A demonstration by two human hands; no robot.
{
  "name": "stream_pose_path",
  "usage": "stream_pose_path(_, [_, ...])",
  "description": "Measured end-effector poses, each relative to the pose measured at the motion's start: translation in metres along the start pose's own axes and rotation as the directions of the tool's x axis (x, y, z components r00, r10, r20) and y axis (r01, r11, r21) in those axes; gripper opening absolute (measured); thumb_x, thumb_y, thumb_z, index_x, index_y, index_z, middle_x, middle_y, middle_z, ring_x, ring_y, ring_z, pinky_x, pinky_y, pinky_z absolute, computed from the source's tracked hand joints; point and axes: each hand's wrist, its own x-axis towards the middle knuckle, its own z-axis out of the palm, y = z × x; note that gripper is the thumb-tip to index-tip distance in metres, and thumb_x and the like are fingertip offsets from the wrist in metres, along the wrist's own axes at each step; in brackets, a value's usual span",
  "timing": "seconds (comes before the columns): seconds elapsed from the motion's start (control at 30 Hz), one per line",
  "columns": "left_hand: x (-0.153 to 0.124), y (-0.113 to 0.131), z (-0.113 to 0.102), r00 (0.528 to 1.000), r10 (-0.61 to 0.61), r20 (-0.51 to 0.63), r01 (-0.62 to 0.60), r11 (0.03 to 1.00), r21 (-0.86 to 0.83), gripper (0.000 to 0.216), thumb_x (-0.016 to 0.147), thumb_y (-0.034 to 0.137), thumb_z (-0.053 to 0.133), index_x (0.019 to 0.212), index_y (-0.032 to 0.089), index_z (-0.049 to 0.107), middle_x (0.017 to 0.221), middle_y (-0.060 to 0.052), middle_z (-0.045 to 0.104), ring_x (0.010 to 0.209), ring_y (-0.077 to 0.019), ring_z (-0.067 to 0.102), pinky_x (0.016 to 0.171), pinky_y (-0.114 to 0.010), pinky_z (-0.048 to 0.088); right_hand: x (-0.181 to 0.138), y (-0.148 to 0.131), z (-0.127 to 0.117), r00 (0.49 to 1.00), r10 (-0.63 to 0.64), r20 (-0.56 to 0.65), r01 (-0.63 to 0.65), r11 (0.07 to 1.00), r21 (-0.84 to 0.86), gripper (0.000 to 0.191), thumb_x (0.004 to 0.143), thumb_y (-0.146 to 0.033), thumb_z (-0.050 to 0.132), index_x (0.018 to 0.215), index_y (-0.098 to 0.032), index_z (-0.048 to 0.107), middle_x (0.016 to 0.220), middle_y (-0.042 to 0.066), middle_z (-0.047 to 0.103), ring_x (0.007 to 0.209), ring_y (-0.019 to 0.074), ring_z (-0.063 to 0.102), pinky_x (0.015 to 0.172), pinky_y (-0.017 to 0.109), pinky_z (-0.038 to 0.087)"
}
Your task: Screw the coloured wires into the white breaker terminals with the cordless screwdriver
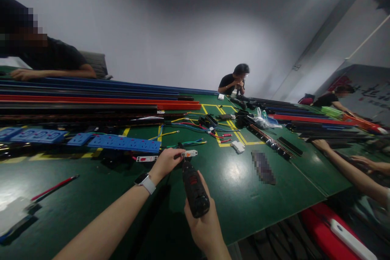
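Note:
My right hand point(204, 215) is wrapped round a black cordless drill point(195, 189), its front end pointing away from me. The drill's tip meets a small white circuit breaker point(191, 153) with an orange part on its face. My left hand point(167, 163), fingers pinched, holds the circuit breaker's left end just above the green table. The exact contact between bit and breaker is hidden by the drill and my fingers. Left of that hand lies a similar white breaker point(146, 159) with a red switch, beside a strip of blue sockets point(124, 143).
Wires with lugs point(190, 124) lie beyond my hands. Long orange profiles point(100, 100) fill the far left. A white block point(15, 215) with red and black leads is near left. A blurred dark object point(263, 167) lies right. Co-workers sit left, behind and right, one arm point(350, 170) reaching in.

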Motion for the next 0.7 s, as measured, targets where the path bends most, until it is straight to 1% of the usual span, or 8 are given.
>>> stream_pose_path(0.13, [0.0002,-0.0005,0.0002,1.000,0.000,0.011,0.000,1.000,0.004,0.027,0.093,0.029,0.063,0.116,0.029,0.077,0.113,-0.003,0.078,0.095,-0.0212,0.072,0.088,-0.033,0.054,-0.0002,0.0001,0.0000,1.000,0.014,-0.012,-0.014,1.000,0.014,0.090,0.083,-0.005,0.062,0.162,-0.028,0.023,0.147,0.008,0.058,0.135,0.0245,0.056,0.114,0.039,0.044])
stream_pose_path(0.3, [0.0004,-0.0014,0.0006,1.000,0.004,0.009,-0.004,1.000,0.001,0.028,0.093,0.030,0.062,0.117,0.028,0.076,0.113,-0.004,0.078,0.095,-0.0213,0.072,0.087,-0.033,0.055,-0.0006,-0.0002,0.0004,1.000,0.024,-0.004,-0.024,1.000,0.001,0.090,0.084,-0.007,0.061,0.162,-0.029,0.023,0.143,0.006,0.060,0.131,0.0239,0.059,0.112,0.037,0.046])
stream_pose_path(0.43, [0.0000,-0.0018,0.0007,1.000,0.002,0.004,-0.002,1.000,0.007,0.027,0.093,0.031,0.062,0.116,0.028,0.077,0.112,-0.004,0.078,0.095,-0.0214,0.072,0.089,-0.033,0.055,-0.0014,0.0001,0.0007,1.000,0.022,-0.013,-0.022,1.000,0.002,0.090,0.084,-0.007,0.062,0.162,-0.029,0.023,0.134,0.005,0.065,0.127,0.0240,0.061,0.110,0.037,0.048])
stream_pose_path(0.5, [-0.0004,-0.0015,0.0008,1.000,0.002,0.004,-0.002,1.000,0.005,0.027,0.093,0.031,0.062,0.116,0.028,0.077,0.112,-0.004,0.078,0.095,-0.0214,0.072,0.089,-0.033,0.055,-0.0015,0.0000,0.0004,1.000,0.024,-0.005,-0.024,1.000,0.002,0.090,0.084,-0.007,0.062,0.162,-0.029,0.023,0.136,0.006,0.064,0.127,0.0239,0.061,0.111,0.037,0.047])
stream_pose_path(0.6, [-0.0008,-0.0012,0.0015,1.000,0.001,0.004,-0.001,1.000,0.010,0.027,0.093,0.030,0.062,0.116,0.028,0.076,0.113,-0.004,0.078,0.096,-0.0214,0.072,0.089,-0.034,0.054,-0.0011,0.0001,-0.0003,1.000,0.018,0.013,-0.018,1.000,0.003,0.090,0.085,-0.007,0.061,0.162,-0.029,0.022,0.145,0.006,0.058,0.130,0.0237,0.060,0.114,0.038,0.044])
stream_pose_path(0.7, [-0.0006,-0.0020,0.0024,1.000,0.006,0.002,-0.006,1.000,0.022,0.028,0.093,0.031,0.063,0.117,0.027,0.076,0.113,-0.004,0.078,0.096,-0.0214,0.072,0.089,-0.034,0.054,-0.0011,0.0009,-0.0002,1.000,0.004,0.001,-0.004,1.000,0.010,0.089,0.085,-0.007,0.061,0.162,-0.028,0.022,0.149,0.007,0.055,0.135,0.0242,0.056,0.116,0.039,0.041])
